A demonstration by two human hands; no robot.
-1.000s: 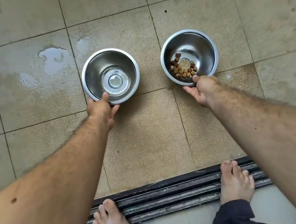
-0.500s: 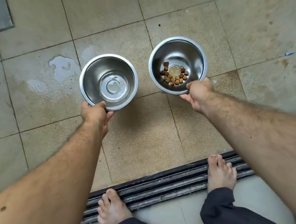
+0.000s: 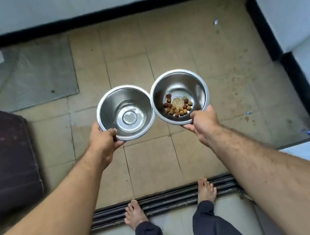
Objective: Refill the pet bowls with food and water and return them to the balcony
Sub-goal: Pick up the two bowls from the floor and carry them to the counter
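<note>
I hold both steel bowls above the balcony floor [image 3: 148, 162], left hand [image 3: 101, 143] pinching the rim of the water bowl [image 3: 125, 112], right hand [image 3: 204, 124] pinching the kibble bowl [image 3: 179, 95], which carries only few pieces, so I judge refilling and returning are not yet done.

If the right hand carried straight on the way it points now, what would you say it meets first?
The right hand points forward and slightly left, gripping the kibble bowl. Beyond that bowl, the way looks free across the tiled floor to the black skirting, though depth is unclear.
</note>
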